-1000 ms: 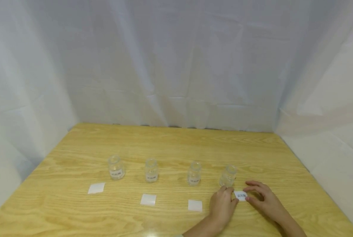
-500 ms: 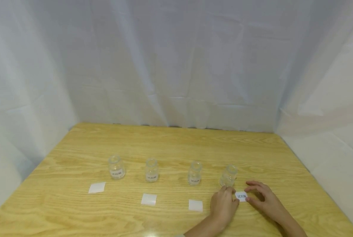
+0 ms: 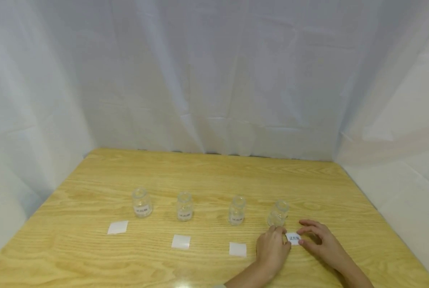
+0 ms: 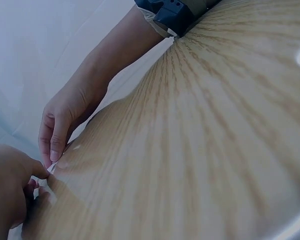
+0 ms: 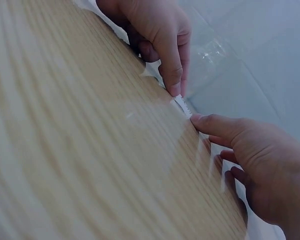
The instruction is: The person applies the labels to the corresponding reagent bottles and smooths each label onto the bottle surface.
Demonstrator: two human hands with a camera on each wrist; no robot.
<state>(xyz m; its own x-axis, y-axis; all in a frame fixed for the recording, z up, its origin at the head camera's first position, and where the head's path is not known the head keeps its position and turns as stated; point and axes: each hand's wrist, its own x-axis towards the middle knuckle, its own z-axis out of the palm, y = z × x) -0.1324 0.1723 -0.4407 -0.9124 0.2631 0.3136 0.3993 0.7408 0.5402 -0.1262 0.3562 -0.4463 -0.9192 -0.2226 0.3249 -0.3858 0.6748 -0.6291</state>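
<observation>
A small white label with dark printed characters lies level between my two hands, at the right front of the table. My left hand pinches its left edge. On the other side my right hand pinches the right edge between thumb and forefinger. In the right wrist view the label appears edge-on between the fingertips of the two hands. Just behind the left hand stands a clear glass jar with no printed label visible. In the left wrist view the left hand hides most of the label.
Three more glass jars, the leftmost jar, the second and the third, bear printed labels. White paper squares lie before them: left, middle, right. White sheeting encloses the wooden table.
Both hands keep their hold on the label and stay almost in place. The label's printed face looks very slightly turned; the jars and paper squares have not moved.
</observation>
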